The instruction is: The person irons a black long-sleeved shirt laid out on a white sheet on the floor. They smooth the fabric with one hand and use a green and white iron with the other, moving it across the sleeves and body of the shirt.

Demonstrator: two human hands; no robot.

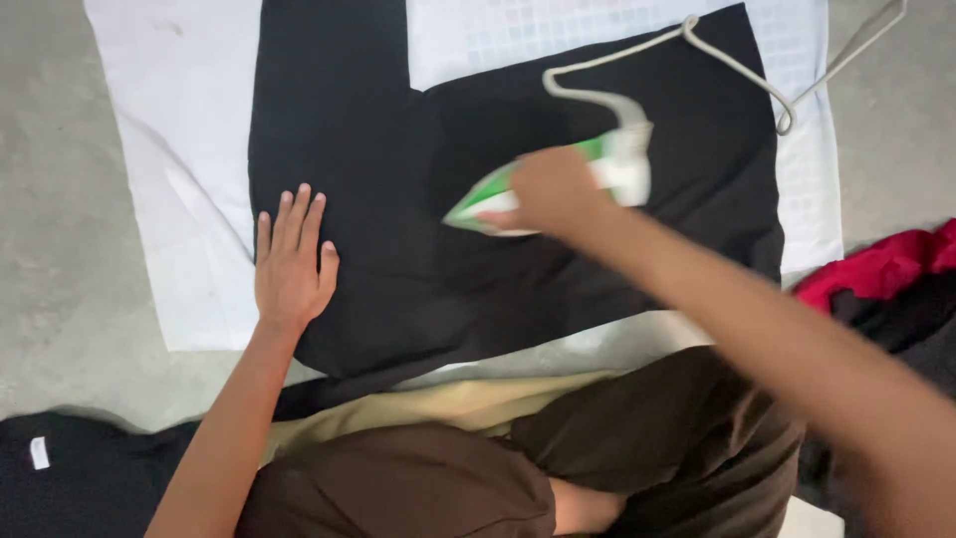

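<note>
A black garment (358,149) lies spread flat on a white cloth (189,179) on the floor. My left hand (292,264) rests palm down on the garment's left part, fingers together and stretched out. My right hand (553,189) grips the handle of a green and white iron (607,169), whose tip points left and whose sole sits on the middle of the garment. The iron is blurred. Its pale cord (637,55) loops back over the garment toward the upper right.
Grey concrete floor (60,299) surrounds the cloth. A red and black pile of clothes (886,279) lies at the right. More dark fabric (70,468) lies at the lower left. A beige cloth (448,403) and my brown-clad legs (637,438) fill the bottom.
</note>
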